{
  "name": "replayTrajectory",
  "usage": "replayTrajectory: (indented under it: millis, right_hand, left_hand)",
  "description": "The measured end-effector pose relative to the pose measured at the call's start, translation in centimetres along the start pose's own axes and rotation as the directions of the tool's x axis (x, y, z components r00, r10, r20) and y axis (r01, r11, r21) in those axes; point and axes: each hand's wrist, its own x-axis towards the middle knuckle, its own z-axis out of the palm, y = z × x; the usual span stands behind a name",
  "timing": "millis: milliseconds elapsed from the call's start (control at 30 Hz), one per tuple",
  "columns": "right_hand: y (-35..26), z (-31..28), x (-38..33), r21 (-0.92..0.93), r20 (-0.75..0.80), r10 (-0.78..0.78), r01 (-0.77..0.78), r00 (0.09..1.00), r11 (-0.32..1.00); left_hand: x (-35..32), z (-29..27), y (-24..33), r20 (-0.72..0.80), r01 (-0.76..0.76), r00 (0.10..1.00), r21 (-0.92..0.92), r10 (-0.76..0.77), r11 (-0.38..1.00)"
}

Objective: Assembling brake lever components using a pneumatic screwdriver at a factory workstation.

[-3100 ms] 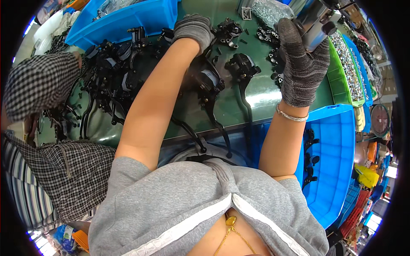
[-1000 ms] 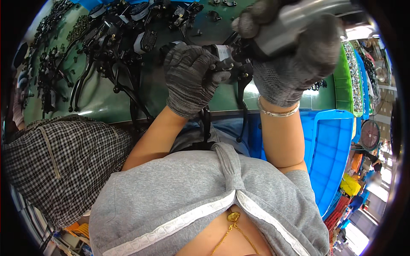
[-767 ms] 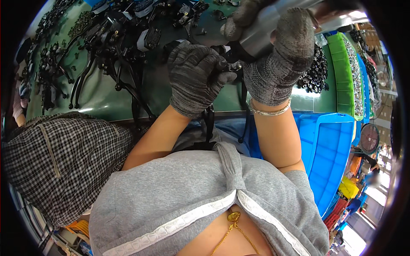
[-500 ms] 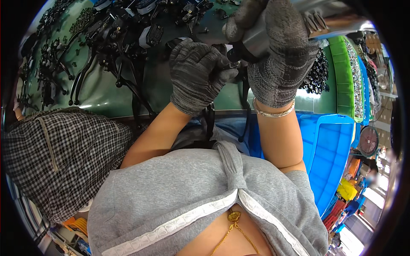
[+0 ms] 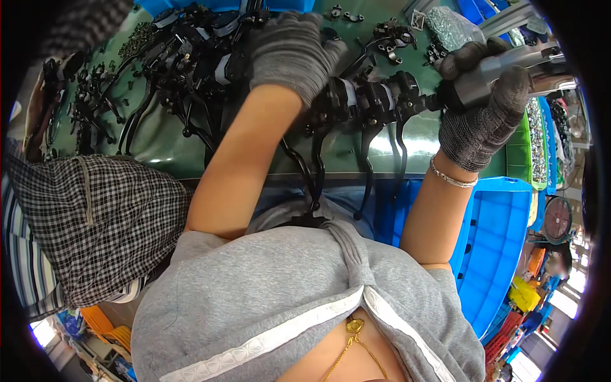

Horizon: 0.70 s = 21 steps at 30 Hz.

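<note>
My right hand [image 5: 480, 118], in a dark grey knitted glove, grips a grey, cylindrical power screwdriver [image 5: 487, 79] with a black nose. The nose points left, its tip beside a row of black brake lever assemblies [image 5: 375, 105] whose ball-ended levers hang toward me over the table edge. Also gloved, my left hand [image 5: 289, 54] reaches over the far part of the table, at the right side of a heap of similar brake levers [image 5: 184, 76]. Its thumb shows apart from the palm. Its other fingers are blurred and partly hidden, so any held thing cannot be made out.
The green table [image 5: 417, 143] carries small screws [image 5: 137, 39], metal clamps [image 5: 391, 54] and a clear bag of small parts [image 5: 455, 28]. A blue crate [image 5: 493, 235] stands by my right arm, beneath a green bin [image 5: 519, 149]. A person's checked sleeve [image 5: 83, 25] is at far left.
My left hand has moved away from the front levers toward the far heap. My right hand has drawn back to the right with the screwdriver, uncovering the row of brake levers.
</note>
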Motion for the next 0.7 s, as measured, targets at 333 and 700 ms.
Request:
replayTrajectory:
  millis: [333, 700]
  right_hand:
    - [1.0, 1.1, 1.0, -0.2, -0.058, -0.082, 0.069, 0.995, 0.977]
    - [6.4, 7.1, 6.1, -0.116, -0.024, 0.032, -0.035, 0.999, 0.993]
  left_hand:
    - [4.6, 4.0, -4.4, 0.152, -0.073, 0.987, 0.116, 0.055, 0.991]
    - [1.7, 1.3, -4.3, 0.372, 0.19, 0.928, -0.496, 0.01, 0.847]
